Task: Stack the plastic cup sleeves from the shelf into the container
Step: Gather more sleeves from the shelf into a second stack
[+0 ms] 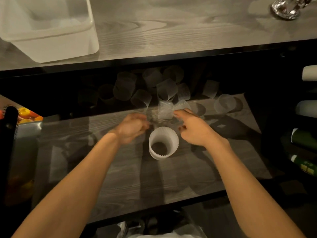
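Observation:
A white ribbed stack of cup sleeves (163,145) stands upright on the dark wood shelf (120,177), between my wrists. Just behind it is a single translucent sleeve (165,109). My right hand (193,129) reaches toward it, forefinger touching its right side and the other fingers loosely bent. My left hand (131,127) is left of that sleeve, fingers curled and blurred by motion, and whether it grips anything is unclear. Several more clear sleeves (145,88) lie scattered in the dark at the back of the shelf. The translucent container (56,48) sits on the upper counter at the far left.
The upper counter's front edge (171,55) overhangs the back of the shelf. A shiny metal object (285,8) lies at the counter's far right. Rolls and bottles (307,134) line the right side. A black handle and colourful packaging (20,115) are on the left.

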Demonstrator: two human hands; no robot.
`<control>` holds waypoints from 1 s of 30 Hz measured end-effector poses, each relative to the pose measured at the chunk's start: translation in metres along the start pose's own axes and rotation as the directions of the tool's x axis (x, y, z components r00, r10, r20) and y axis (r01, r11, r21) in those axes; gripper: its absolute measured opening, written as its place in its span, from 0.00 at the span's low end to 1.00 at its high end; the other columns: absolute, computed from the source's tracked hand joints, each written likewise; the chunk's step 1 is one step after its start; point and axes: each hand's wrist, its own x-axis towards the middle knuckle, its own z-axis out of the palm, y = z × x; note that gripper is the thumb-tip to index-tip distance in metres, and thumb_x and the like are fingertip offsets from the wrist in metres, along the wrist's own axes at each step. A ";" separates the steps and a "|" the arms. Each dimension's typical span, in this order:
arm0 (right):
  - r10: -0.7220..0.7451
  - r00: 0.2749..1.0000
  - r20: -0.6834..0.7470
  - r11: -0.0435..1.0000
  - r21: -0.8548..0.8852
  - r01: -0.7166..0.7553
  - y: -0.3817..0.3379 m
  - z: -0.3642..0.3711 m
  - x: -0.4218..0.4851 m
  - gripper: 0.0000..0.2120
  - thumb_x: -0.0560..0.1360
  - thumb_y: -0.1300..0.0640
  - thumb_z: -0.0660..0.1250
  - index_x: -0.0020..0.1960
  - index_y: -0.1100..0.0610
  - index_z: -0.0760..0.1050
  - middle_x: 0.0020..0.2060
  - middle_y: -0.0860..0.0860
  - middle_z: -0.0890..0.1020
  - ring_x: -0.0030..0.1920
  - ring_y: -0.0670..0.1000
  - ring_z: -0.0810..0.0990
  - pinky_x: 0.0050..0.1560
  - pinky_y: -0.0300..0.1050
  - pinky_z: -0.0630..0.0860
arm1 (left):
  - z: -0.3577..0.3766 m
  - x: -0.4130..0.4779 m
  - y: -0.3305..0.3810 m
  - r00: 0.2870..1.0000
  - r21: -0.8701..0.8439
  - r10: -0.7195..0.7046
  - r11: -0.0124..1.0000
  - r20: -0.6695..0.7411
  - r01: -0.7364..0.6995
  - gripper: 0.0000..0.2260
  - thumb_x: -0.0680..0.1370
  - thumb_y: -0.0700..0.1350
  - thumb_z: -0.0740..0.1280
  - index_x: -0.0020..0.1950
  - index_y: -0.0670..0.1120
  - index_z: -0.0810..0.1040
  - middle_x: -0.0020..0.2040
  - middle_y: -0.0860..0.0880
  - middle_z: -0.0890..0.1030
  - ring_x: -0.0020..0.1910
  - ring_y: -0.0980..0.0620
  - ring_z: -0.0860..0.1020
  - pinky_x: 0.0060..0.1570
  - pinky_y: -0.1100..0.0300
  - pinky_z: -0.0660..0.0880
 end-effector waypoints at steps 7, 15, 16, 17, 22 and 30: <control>-0.017 0.997 0.076 0.983 0.182 0.002 -0.002 0.018 0.055 0.40 0.78 0.67 0.64 0.83 0.46 0.51 0.82 0.49 0.56 0.73 0.56 0.72 0.73 0.53 0.70 | 0.038 0.021 0.004 0.974 -0.386 -0.212 0.895 0.074 0.224 0.06 0.79 0.38 0.62 0.52 0.38 0.76 0.53 0.37 0.80 0.46 0.44 0.80 0.45 0.50 0.79; 0.067 0.997 -0.031 0.978 0.198 -0.060 0.002 0.035 0.059 0.33 0.81 0.62 0.64 0.82 0.54 0.55 0.75 0.54 0.62 0.71 0.56 0.71 0.71 0.51 0.70 | 0.033 0.031 0.004 0.975 -0.524 -0.154 0.850 -0.161 0.048 0.13 0.79 0.39 0.67 0.63 0.39 0.75 0.55 0.44 0.82 0.56 0.45 0.82 0.51 0.55 0.79; 0.077 0.997 -0.015 0.975 0.213 -0.072 0.002 0.039 0.057 0.32 0.81 0.63 0.64 0.82 0.55 0.56 0.74 0.55 0.62 0.70 0.57 0.72 0.71 0.52 0.70 | 0.032 0.031 0.004 0.966 -0.500 -0.135 0.866 -0.219 0.008 0.13 0.79 0.39 0.67 0.64 0.41 0.74 0.54 0.45 0.83 0.55 0.48 0.83 0.52 0.56 0.78; 0.087 0.996 0.007 0.969 0.233 -0.086 0.003 0.042 0.055 0.32 0.80 0.64 0.63 0.81 0.55 0.57 0.74 0.55 0.63 0.69 0.57 0.72 0.71 0.52 0.71 | 0.032 0.032 0.003 0.957 -0.467 -0.114 0.884 -0.268 -0.025 0.12 0.80 0.38 0.67 0.63 0.43 0.75 0.54 0.46 0.83 0.54 0.50 0.83 0.53 0.57 0.78; 0.100 0.995 0.014 0.960 0.262 -0.101 0.012 0.052 0.047 0.30 0.79 0.67 0.64 0.79 0.58 0.62 0.73 0.57 0.70 0.72 0.57 0.70 0.67 0.40 0.68 | 0.034 0.035 -0.003 0.952 -0.074 0.003 0.997 -0.306 -0.027 0.08 0.79 0.39 0.66 0.47 0.53 0.78 0.51 0.49 0.82 0.54 0.50 0.80 0.57 0.53 0.79; 0.542 0.734 -0.409 0.784 0.560 -0.266 0.040 0.032 0.029 0.06 0.79 0.63 0.66 0.51 0.53 0.79 0.45 0.47 0.79 0.49 0.50 0.79 0.50 0.43 0.74 | 0.046 0.045 0.020 0.947 0.328 0.232 0.933 -0.223 -0.151 0.06 0.81 0.47 0.68 0.57 0.51 0.78 0.49 0.52 0.81 0.50 0.54 0.80 0.51 0.60 0.78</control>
